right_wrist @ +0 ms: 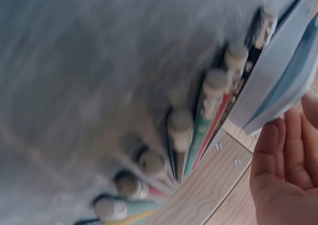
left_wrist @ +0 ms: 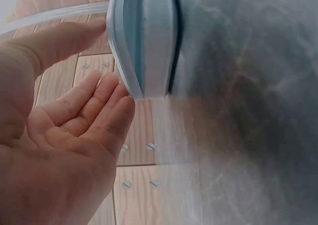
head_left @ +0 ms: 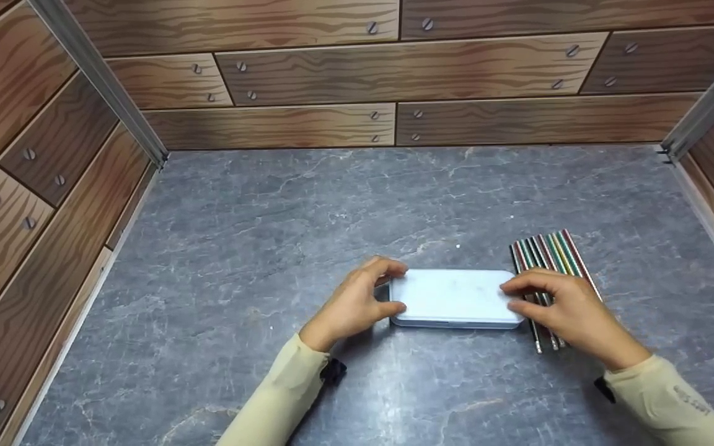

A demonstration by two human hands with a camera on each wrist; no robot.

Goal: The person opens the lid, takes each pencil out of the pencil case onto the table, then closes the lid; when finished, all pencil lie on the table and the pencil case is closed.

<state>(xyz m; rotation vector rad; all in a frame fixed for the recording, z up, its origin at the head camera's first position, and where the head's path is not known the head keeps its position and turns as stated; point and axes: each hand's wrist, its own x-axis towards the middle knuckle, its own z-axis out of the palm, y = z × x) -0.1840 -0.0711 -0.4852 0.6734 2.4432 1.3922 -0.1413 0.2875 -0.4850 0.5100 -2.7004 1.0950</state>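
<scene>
Both hands, left (head_left: 357, 303) and right (head_left: 571, 310), on a white tin (head_left: 453, 297) beside striped pencils (head_left: 549, 254).

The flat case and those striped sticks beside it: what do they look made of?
The case looks like thin painted metal, pale blue, matte, with rolled rims, though plastic is possible. The sticks look like lacquered wooden pencils: glossy stripes, metal ferrules, grey eraser tips.

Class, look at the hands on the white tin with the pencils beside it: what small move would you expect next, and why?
Probably lifting the lid. The left hand and right hand grip opposite ends of the closed tin, fingertips at its seam, while the pencils lie loose on the table beside it.
</scene>
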